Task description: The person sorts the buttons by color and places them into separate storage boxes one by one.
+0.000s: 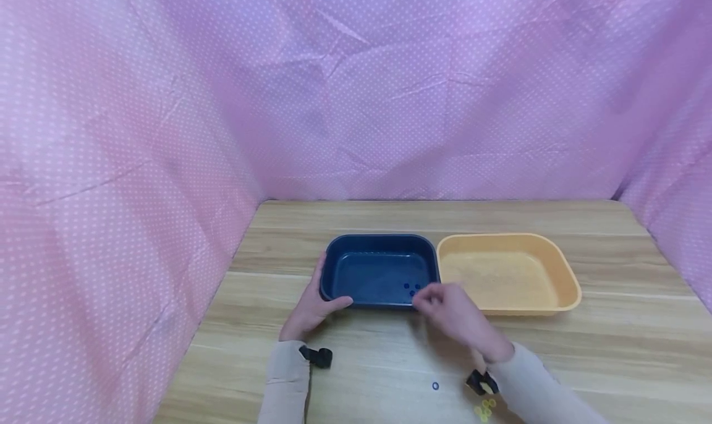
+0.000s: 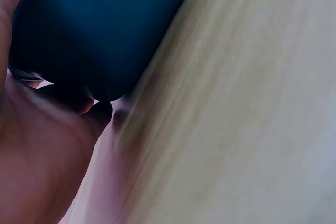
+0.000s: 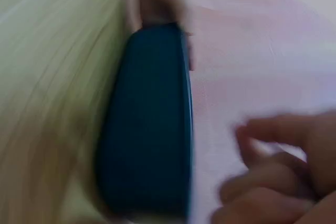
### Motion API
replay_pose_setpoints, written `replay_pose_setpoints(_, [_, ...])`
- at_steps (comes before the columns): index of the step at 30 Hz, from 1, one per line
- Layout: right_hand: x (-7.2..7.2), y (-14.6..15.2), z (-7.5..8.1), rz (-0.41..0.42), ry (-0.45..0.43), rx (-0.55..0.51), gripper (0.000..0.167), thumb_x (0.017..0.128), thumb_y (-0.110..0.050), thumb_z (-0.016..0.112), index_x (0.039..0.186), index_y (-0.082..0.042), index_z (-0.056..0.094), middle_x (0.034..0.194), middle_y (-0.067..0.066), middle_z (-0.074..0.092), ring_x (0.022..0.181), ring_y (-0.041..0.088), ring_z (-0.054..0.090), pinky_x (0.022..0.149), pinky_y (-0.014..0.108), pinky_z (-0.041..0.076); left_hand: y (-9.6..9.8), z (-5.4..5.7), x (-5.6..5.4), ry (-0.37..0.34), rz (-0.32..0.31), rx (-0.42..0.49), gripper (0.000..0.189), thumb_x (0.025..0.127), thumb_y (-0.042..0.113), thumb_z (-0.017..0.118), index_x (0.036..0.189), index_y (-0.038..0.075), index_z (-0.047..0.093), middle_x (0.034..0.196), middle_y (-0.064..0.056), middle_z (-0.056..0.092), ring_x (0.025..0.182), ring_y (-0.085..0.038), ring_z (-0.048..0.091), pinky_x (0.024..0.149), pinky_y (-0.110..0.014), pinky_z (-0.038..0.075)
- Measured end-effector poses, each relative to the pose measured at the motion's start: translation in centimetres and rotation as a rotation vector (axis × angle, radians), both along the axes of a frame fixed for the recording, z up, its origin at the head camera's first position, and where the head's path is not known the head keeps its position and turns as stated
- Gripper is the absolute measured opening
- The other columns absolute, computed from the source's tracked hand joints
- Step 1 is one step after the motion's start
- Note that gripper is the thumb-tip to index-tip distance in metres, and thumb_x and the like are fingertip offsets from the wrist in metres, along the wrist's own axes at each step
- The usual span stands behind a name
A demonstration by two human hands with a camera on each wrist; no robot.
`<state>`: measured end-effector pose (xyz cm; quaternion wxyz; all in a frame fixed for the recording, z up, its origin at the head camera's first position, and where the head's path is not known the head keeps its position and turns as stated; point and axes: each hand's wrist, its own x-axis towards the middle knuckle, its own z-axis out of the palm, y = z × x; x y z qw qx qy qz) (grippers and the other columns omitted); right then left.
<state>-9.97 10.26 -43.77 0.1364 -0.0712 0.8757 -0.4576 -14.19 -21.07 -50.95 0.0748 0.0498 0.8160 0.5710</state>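
Observation:
A dark blue tray (image 1: 369,269) stands on the table with a few small dark blue rings (image 1: 412,293) near its front right corner. My left hand (image 1: 311,303) grips the tray's left end, thumb over the front rim and fingers along the side; the left wrist view shows the palm (image 2: 47,150) against that end. By the tray's front right corner is my right hand (image 1: 453,313), its fingers curled. Thumb and index tips come together in the blurred right wrist view, where the hand (image 3: 283,166) shows no clear object between them; a small ring could be hidden.
A yellow tray (image 1: 564,288) stands against the blue tray's right side. One blue ring (image 1: 436,385) lies on the wooden table (image 1: 367,374) near the front. Several yellow rings (image 1: 485,410) lie close to the right forearm. Pink dotted cloth (image 1: 389,102) hangs behind and at both sides.

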Motion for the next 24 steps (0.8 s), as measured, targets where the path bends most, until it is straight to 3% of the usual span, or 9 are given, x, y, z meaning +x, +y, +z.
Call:
replay_pose_setpoints(3, [2.6, 0.0, -0.9, 0.189, 0.205, 0.281, 0.009, 0.086, -0.025, 0.073, 0.084, -0.017, 0.068, 0.069, -0.009, 0.057, 0.057, 0.009, 0.048, 0.049, 0.026, 0.040, 0.1, -0.1, 0.0, 0.003, 0.004, 0.001, 0.113, 0.078, 0.027, 0.083, 0.157, 0.031, 0.003, 0.160, 0.012, 0.007, 0.145, -0.022, 0.011, 0.115, -0.057, 0.010])
replay_pose_setpoints(5, [4.0, 0.0, -1.7, 0.271, 0.303, 0.432, 0.021, 0.080, -0.032, 0.077, 0.076, -0.019, 0.062, 0.066, -0.010, 0.050, 0.060, 0.009, 0.047, 0.049, 0.027, 0.038, 0.1, -0.1, 0.0, 0.007, 0.013, 0.000, 0.112, 0.078, 0.027, 0.083, 0.157, 0.032, 0.004, 0.160, 0.014, 0.008, 0.145, -0.021, 0.012, 0.115, -0.057, 0.011])
replay_pose_setpoints(7, [5.0, 0.1, -2.6, 0.333, 0.351, 0.497, 0.030, 0.075, -0.035, 0.081, 0.071, -0.019, 0.055, 0.067, -0.010, 0.047, 0.063, 0.010, 0.047, 0.048, 0.028, 0.037, 0.2, -0.1, 0.0, 0.007, 0.018, 0.004, 0.113, 0.078, 0.026, 0.083, 0.157, 0.032, 0.004, 0.159, 0.015, 0.008, 0.145, -0.021, 0.012, 0.115, -0.057, 0.011])
replay_pose_setpoints(9, [5.5, 0.2, -3.4, 0.371, 0.373, 0.519, 0.037, 0.070, -0.036, 0.083, 0.070, -0.020, 0.050, 0.066, -0.010, 0.043, 0.064, 0.012, 0.045, 0.048, 0.027, 0.035, 0.3, -0.2, -0.1, 0.002, 0.015, 0.004, 0.113, 0.077, 0.026, 0.084, 0.157, 0.032, 0.003, 0.159, 0.015, 0.008, 0.146, -0.020, 0.011, 0.115, -0.056, 0.010])
replay_pose_setpoints(13, [5.7, 0.3, -4.3, 0.409, 0.401, 0.485, 0.034, 0.068, -0.028, 0.085, 0.067, -0.022, 0.051, 0.064, -0.015, 0.043, 0.064, 0.009, 0.042, 0.050, 0.025, 0.035, 0.2, -0.1, -0.1, -0.005, 0.011, -0.005, 0.115, 0.076, 0.028, 0.085, 0.157, 0.032, 0.003, 0.160, 0.014, 0.007, 0.146, -0.020, 0.008, 0.115, -0.056, 0.008])
replay_pose_setpoints(20, [5.5, 0.3, -4.3, 0.442, 0.457, 0.521, 0.019, 0.073, -0.004, 0.072, 0.067, -0.020, 0.062, 0.064, -0.012, 0.048, 0.063, 0.009, 0.043, 0.052, 0.026, 0.036, 0.3, 0.0, -0.2, -0.015, 0.020, -0.001, 0.115, 0.076, 0.028, 0.085, 0.157, 0.032, 0.003, 0.160, 0.012, 0.007, 0.146, -0.021, 0.010, 0.115, -0.056, 0.008])
replay_pose_setpoints(24, [5.3, 0.4, -4.1, 0.452, 0.481, 0.558, 0.016, 0.073, -0.003, 0.069, 0.069, -0.018, 0.064, 0.067, -0.009, 0.050, 0.065, 0.012, 0.044, 0.052, 0.026, 0.037, 0.3, 0.0, -0.2, -0.022, 0.020, 0.004, 0.115, 0.076, 0.028, 0.084, 0.157, 0.033, 0.002, 0.160, 0.012, 0.007, 0.146, -0.022, 0.010, 0.115, -0.057, 0.009])
